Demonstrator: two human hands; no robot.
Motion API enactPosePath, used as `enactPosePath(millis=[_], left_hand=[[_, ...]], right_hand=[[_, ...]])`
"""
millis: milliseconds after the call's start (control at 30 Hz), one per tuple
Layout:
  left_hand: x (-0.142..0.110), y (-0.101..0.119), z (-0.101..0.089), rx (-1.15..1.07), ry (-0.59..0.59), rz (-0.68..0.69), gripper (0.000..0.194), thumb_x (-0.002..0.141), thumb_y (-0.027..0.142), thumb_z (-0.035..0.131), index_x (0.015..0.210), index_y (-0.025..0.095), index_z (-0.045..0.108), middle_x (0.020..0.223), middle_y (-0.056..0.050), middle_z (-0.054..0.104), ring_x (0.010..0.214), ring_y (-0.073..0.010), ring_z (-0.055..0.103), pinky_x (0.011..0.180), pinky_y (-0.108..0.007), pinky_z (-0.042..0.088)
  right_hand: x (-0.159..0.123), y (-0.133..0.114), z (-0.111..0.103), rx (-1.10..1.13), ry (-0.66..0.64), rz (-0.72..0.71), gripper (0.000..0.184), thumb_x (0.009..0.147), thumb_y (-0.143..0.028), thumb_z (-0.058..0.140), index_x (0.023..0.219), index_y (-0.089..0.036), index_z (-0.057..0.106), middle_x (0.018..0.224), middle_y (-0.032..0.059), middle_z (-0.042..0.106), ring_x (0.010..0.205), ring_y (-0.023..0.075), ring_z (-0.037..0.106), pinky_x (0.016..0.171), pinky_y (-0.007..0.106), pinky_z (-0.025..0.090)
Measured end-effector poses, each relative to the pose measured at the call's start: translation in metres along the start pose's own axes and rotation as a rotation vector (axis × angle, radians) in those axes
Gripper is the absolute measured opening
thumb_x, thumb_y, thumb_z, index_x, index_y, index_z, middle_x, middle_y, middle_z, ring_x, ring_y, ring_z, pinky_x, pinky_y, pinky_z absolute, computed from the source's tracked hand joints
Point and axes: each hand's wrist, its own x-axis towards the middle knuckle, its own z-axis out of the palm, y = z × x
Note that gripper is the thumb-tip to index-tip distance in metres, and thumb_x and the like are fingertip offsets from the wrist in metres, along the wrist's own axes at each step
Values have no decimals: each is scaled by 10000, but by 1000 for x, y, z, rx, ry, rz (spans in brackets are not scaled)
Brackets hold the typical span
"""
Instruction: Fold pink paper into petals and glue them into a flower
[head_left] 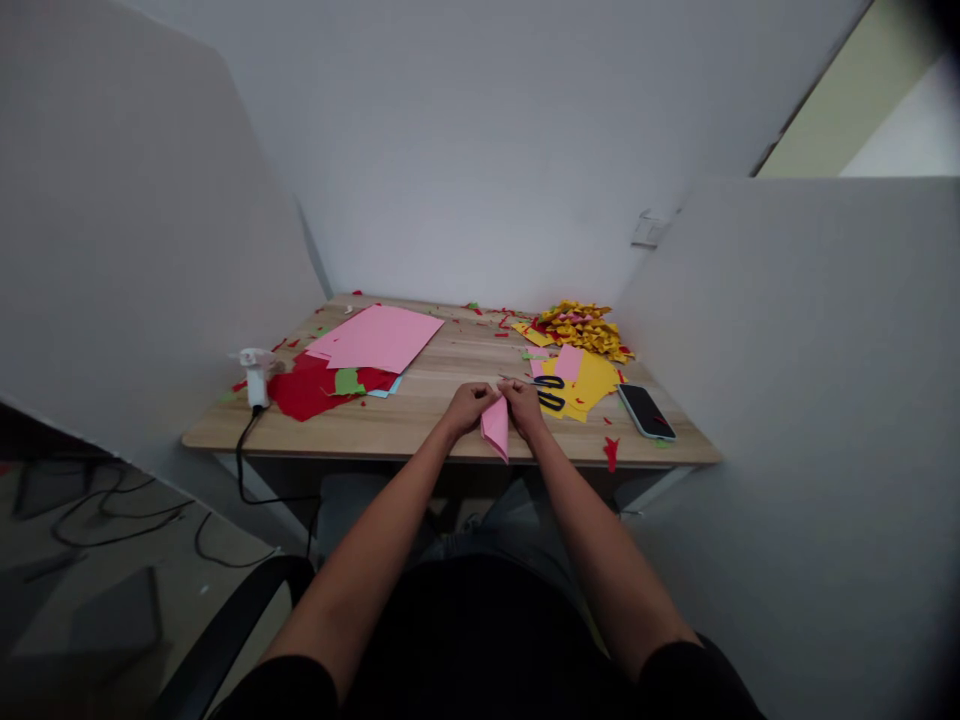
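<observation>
A folded piece of pink paper (496, 427) hangs between my two hands at the table's front edge, its pointed end downward. My left hand (471, 405) is closed on its left side, fingers pinched near the top. Gripping the upper right part, my right hand (520, 400) is closed too. Some of the fingertips and the paper's top are hidden by the hands. Black-handled scissors (551, 392) lie just right of my right hand, partly over yellow paper sheets (598, 383) and small pink pieces (569, 362).
Pink sheets (386, 338) and red paper (304, 390) lie at the left of the wooden table (420, 425). A white device (256, 375) with a black cable stands at the left edge. A yellow paper pile (585, 327) sits back right, a phone (646, 411) front right. Partitions flank both sides.
</observation>
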Motion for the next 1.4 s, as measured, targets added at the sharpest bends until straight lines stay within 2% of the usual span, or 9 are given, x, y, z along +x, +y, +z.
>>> enactPosePath(millis=[367,600,833,967,1400], left_hand=[[2,1,5,-6,-38,-13,345,955,387,615,1196,140,618,1161,-80,650,990,-213,659,843,-401,582],[3,-7,-2,-27,48,-10,354,960,388,608,1217,145,608,1180,-87,644,1002,-213,656,851,-407,580],[7,-8,0,9,116,-18,357,955,384,615,1220,145,609,1197,-88,640,1024,-223,652,867,-418,576],[6,-5,-1,26,190,-20,357,955,382,615,1224,146,608,1202,-90,639,1028,-223,652,872,-421,575],[6,-4,-7,-83,554,16,363,956,386,613,1231,149,605,1218,-92,634,1047,-230,647,888,-432,570]], right_hand=[[2,1,-1,-54,22,1,349,960,-388,617,1234,-172,611,1230,81,641,1038,222,657,875,424,576],[0,-1,3,-124,-24,-44,349,960,-392,617,1224,-164,615,1212,77,648,1025,221,661,867,420,577],[1,-2,1,-169,-54,-74,346,960,-388,617,1226,-166,614,1219,80,646,1031,220,659,872,423,575],[0,-1,0,-178,-80,-71,344,960,-385,618,1224,-165,613,1213,80,647,1027,217,660,871,422,575],[-4,-5,3,-248,-253,-6,341,953,-382,629,1210,-159,621,1200,73,652,1018,221,663,861,416,579]])
